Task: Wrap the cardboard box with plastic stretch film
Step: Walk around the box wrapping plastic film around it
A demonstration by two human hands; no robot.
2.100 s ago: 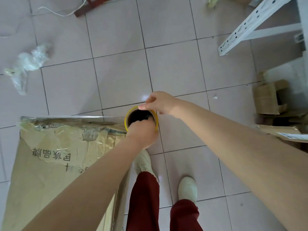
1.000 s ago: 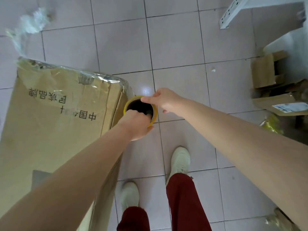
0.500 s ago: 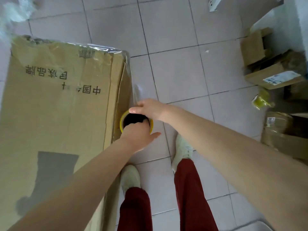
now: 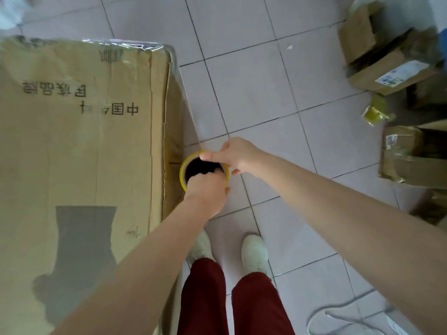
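A tall cardboard box (image 4: pixel 79 146) with printed characters fills the left of the head view. Clear stretch film glints along its far top edge and down its right side. The stretch film roll (image 4: pixel 185 171), a yellow-rimmed tube with a dark core, stands upright against the box's right side. My left hand (image 4: pixel 205 192) grips the roll's near rim, fingers hooked inside the core. My right hand (image 4: pixel 235 153) holds the far rim, with its thumb over the top. The lower part of the roll is hidden behind my hands.
Several small cardboard parcels (image 4: pixel 396 73) are piled at the right edge, one wrapped in film (image 4: pixel 416 155). A yellowish wad of plastic (image 4: pixel 375 112) lies on the tiled floor. A white cord (image 4: pixel 338 317) loops at bottom right. My feet (image 4: pixel 254 252) stand just behind the roll.
I have walked backward along the box's right side, carrying the roll from its far corner to about midway along. Both hands keep the same hold on the rim.
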